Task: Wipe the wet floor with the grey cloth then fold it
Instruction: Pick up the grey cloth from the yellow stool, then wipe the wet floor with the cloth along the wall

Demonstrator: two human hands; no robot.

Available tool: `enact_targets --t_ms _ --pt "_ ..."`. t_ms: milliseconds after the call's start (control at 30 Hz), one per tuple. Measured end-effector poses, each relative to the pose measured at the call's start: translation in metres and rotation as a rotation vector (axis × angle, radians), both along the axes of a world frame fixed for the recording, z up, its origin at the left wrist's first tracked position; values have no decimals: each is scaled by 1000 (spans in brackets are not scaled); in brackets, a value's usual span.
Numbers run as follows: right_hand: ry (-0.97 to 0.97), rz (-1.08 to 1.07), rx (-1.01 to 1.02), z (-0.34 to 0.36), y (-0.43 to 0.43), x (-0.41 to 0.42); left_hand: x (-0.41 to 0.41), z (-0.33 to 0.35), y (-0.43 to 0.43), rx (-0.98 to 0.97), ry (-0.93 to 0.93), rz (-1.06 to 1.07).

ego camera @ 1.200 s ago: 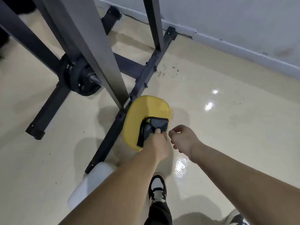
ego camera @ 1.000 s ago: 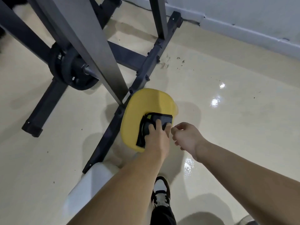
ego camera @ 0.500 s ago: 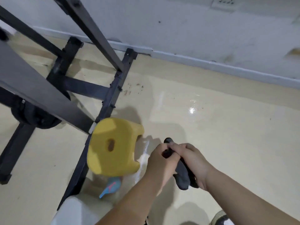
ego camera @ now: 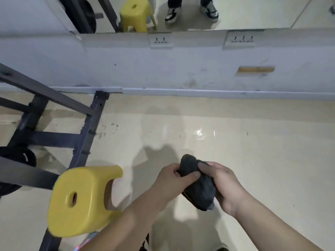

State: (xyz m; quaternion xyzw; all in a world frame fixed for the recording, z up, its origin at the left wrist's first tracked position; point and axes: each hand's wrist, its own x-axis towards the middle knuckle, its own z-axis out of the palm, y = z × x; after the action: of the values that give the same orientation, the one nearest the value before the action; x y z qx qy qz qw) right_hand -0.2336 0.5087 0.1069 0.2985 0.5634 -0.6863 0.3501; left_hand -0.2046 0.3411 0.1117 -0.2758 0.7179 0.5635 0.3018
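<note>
A dark grey cloth [ego camera: 198, 189] is bunched up in the air above the cream floor, held between both my hands. My left hand [ego camera: 174, 180] grips its upper left part, thumb laid across the front. My right hand [ego camera: 224, 185] wraps round its right side, fingers curled over the top. A shiny wet patch [ego camera: 199, 134] glints on the floor ahead of my hands, towards the wall.
A yellow plastic stool [ego camera: 78, 200] stands at my lower left beside a black metal rack [ego camera: 87, 129] with a weight plate [ego camera: 20, 158]. The white wall with a skirting [ego camera: 199, 91] runs across ahead; a mirror above reflects the stool and shoes.
My left hand lifted the cloth off the yellow stool and my right hand joined it. My view swung up towards the wall; both hands now hold the cloth to the right of the stool.
</note>
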Motion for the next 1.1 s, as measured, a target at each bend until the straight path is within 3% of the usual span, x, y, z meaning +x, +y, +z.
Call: enact_targets --t_ms 100,200,300,433,567,700,800,967,1033,1100 --pt "-41 -53 -12 -52 12 -11 -22 -50 10 -23 12 14" --pt "-35 -93 28 -125 13 -23 -45 -114 15 -188 36 -55" --pt "-9 -83 48 -189 7 -38 -67 -170 12 -185 58 -100" --pt "10 117 35 -272 -1 -77 -100 -248 -5 -219 80 -87" --pt "59 317 -97 -335 6 -116 -125 -311 -22 -43 16 82" --pt "175 412 143 -386 4 -123 -143 -354 -29 147 -77 158" --pt "142 358 271 -409 10 -125 -149 -375 -34 216 -173 139" --pt "-44 543 271 -413 13 -128 -172 -375 -58 120 -510 -233" --pt "91 495 495 -423 7 -134 -181 -383 -72 113 -497 -104" --pt "328 463 819 -434 2 -144 -184 -400 -80 93 -351 122"
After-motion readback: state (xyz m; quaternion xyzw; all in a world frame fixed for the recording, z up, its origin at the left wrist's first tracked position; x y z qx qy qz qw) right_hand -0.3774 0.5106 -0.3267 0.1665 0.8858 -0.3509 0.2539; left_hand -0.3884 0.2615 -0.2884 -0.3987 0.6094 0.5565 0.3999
